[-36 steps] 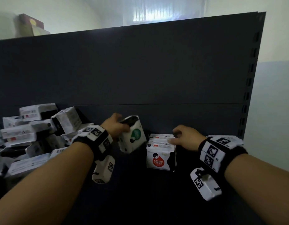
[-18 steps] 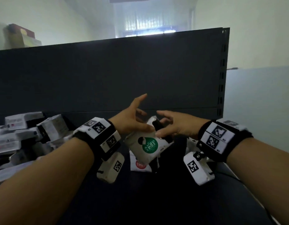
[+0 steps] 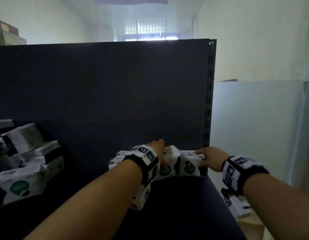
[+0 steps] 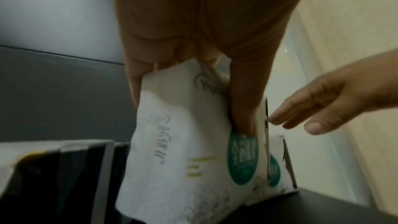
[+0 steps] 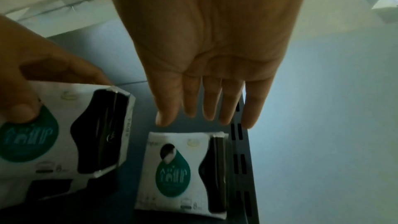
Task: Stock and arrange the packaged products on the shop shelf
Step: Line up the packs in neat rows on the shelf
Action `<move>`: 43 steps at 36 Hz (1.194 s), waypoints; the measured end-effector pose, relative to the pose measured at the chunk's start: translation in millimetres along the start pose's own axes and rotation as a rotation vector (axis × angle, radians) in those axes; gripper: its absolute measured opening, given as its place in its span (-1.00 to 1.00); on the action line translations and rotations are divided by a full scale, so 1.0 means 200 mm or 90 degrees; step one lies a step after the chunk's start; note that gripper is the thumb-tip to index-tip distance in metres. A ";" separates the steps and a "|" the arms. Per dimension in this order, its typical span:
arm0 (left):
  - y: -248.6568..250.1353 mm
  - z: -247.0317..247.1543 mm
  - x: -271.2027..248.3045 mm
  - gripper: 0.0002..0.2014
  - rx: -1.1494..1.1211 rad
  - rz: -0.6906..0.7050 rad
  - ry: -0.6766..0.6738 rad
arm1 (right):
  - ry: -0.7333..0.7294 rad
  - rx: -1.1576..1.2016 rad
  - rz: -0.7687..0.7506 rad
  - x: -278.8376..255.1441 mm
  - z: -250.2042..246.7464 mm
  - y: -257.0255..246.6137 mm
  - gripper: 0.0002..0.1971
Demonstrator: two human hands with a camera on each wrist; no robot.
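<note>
My left hand (image 3: 159, 150) grips a white packet with a green drop label (image 3: 165, 169), thumb on its front and fingers (image 4: 134, 81) behind. The packet stands tilted at the back right of the dark shelf (image 3: 176, 205). A second green-label packet (image 3: 190, 168) stands upright beside it at the shelf's right end. My right hand (image 3: 204, 157) lies with straight fingers (image 5: 211, 101) over the top of that end packet (image 5: 183, 168) and holds nothing. The two packets look close together; whether they touch is unclear.
A loose pile of white packets (image 3: 25, 163) fills the shelf's left side. More packets are stacked (image 3: 118, 157) behind my left wrist. The dark back panel (image 3: 115, 84) ends at a slotted upright (image 3: 209, 101). The shelf's right edge (image 3: 217, 191) drops off below my right wrist.
Half a second ago both hands held the green-label packet in the air. My left hand has brought it down beside the end packet; my right hand has let go and moved onto the end packet.
</note>
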State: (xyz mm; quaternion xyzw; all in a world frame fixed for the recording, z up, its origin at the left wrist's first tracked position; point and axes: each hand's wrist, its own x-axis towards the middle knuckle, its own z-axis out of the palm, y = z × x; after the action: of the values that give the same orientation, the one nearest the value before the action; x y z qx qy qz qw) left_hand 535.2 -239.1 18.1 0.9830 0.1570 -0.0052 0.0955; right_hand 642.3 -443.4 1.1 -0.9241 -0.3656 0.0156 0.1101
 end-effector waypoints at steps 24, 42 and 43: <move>-0.06 0.22 0.32 -0.73 0.205 -0.069 0.059 | 0.089 -0.209 -0.069 0.31 0.14 0.10 -0.91; -0.02 0.20 0.19 -0.59 0.155 -0.025 0.156 | -0.027 -0.220 -0.049 0.27 0.12 0.03 -0.35; -0.02 0.16 0.15 -0.59 0.146 -0.016 0.167 | -0.033 -0.203 -0.035 0.26 0.11 0.02 -0.29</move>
State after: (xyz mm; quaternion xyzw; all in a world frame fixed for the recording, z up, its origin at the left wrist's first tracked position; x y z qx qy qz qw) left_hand 563.1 -232.5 -15.6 0.9776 0.1788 0.1037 -0.0383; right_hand 679.6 -406.5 -19.0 -0.9188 -0.3913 -0.0216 -0.0470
